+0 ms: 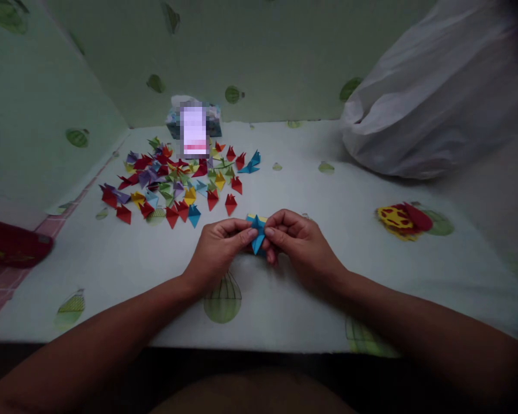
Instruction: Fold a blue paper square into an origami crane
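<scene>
Both my hands meet over the middle of the white patterned sheet (311,190) and pinch one small folded blue paper piece (257,236). My left hand (220,244) grips its left side with thumb and forefinger closed. My right hand (296,238) grips its right side, fingers curled. Under the blue piece lies a small stack of paper with a yellow edge (259,218). A spread pile of several folded paper triangles (176,181) in red, blue, yellow, green and purple lies beyond my left hand.
A big white plastic bag (435,98) fills the back right. A small box with a blurred patch (194,123) stands at the back by the wall. A red and yellow object (403,219) lies right. A dark red thing (12,244) sits at the left edge.
</scene>
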The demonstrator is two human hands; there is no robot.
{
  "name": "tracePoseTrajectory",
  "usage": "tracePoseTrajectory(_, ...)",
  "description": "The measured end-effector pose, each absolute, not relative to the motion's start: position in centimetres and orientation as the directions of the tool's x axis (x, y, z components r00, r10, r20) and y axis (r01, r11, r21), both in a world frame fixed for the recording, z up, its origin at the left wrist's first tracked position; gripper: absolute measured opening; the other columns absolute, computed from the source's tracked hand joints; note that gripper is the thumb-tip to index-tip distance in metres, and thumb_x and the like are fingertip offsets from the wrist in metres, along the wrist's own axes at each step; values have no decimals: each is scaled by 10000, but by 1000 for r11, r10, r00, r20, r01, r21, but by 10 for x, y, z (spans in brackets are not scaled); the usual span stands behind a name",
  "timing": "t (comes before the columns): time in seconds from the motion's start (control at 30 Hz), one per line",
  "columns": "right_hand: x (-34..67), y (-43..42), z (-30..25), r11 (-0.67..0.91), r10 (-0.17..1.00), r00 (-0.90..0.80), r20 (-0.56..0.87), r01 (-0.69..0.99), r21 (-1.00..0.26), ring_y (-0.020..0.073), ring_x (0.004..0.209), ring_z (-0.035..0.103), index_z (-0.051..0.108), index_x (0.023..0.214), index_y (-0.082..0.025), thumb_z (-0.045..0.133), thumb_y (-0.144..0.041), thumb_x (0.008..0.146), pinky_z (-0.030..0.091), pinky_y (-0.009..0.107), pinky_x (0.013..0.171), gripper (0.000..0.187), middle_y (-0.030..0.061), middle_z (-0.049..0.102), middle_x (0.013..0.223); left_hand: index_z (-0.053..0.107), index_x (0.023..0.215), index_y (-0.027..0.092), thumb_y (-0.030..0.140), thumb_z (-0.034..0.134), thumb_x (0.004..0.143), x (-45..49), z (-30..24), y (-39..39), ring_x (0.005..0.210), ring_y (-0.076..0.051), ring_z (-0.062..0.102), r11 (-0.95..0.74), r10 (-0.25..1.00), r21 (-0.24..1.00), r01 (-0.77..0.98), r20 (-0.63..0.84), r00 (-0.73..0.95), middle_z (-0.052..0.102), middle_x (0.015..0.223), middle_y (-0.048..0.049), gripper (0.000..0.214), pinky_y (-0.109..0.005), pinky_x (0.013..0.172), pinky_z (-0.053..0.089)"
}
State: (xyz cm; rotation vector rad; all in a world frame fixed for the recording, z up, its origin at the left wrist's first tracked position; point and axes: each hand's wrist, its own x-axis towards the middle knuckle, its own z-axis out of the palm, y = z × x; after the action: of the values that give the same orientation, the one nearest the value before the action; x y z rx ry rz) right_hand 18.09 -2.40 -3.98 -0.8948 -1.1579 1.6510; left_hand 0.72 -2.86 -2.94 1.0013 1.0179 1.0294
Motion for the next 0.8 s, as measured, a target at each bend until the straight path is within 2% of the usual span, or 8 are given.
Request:
tracePoseTrajectory(0.3,183,-24,-34,-106,944,-325,-58,-132,-986,88,489,607,593,849,-162,776,-389,831,508,214,474,292,-15,662,657,788,797,152,294,824,768,7,-28,-28,695,-129,665,180,971,976,-124,-157,182,757,750,-26,149,-249,706,539)
tracePoseTrajectory(0.57,183,-25,-38,-176,937,-340,-85,-248,-953,79,479,599,583,848,-171,757,-427,865,509,206,462,310,-19,669,671,783,848,156,321,789,806,6,-31,-26,725,-152,693,210,960,962,-176,-169,225,757,765,-36,171,-299,768,575)
tracePoseTrajectory(0.8,184,-22,-40,-167,935,-346,-81,-227,-959,78,461,595,578,848,-168,776,-423,849,503,205,452,323,-25,667,653,783,845,150,319,768,817,7,-28,-26,699,-158,700,209,958,964,-166,-167,234,752,737,-38,172,-322,780,597)
